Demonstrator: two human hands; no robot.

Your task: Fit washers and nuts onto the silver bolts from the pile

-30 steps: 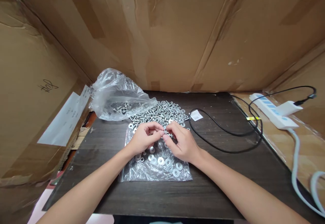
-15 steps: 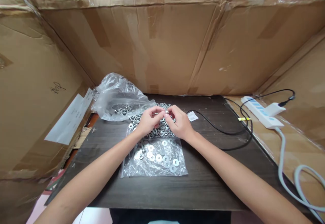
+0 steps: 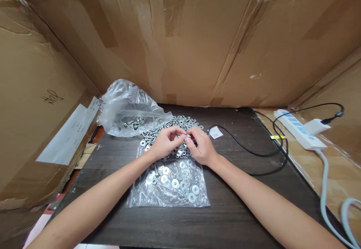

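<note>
Over the pile of hardware, my left hand (image 3: 166, 143) and my right hand (image 3: 202, 147) meet fingertip to fingertip. Both pinch a small shiny metal fastener (image 3: 187, 136); fingers cover most of it, so whether it is a bolt, a nut or both I cannot tell. Beneath and behind them spreads a pile of loose bolts, nuts and washers (image 3: 180, 122). Closer to me lies a flat clear plastic bag (image 3: 169, 200) with several flat washers (image 3: 175, 183), a bolt and a nut on or in it.
A crumpled clear bag (image 3: 124, 102) with more bolts stands at the back left of the dark table (image 3: 231, 204). A white paper tag (image 3: 215, 132) and a black cable (image 3: 254, 154) lie to the right, near a white power strip (image 3: 299, 128). Cardboard walls (image 3: 197, 53) enclose the table.
The view has shifted slightly, so the hands and table sit a little lower in the picture. Both hands keep their fingertips together on the small metal fastener.
</note>
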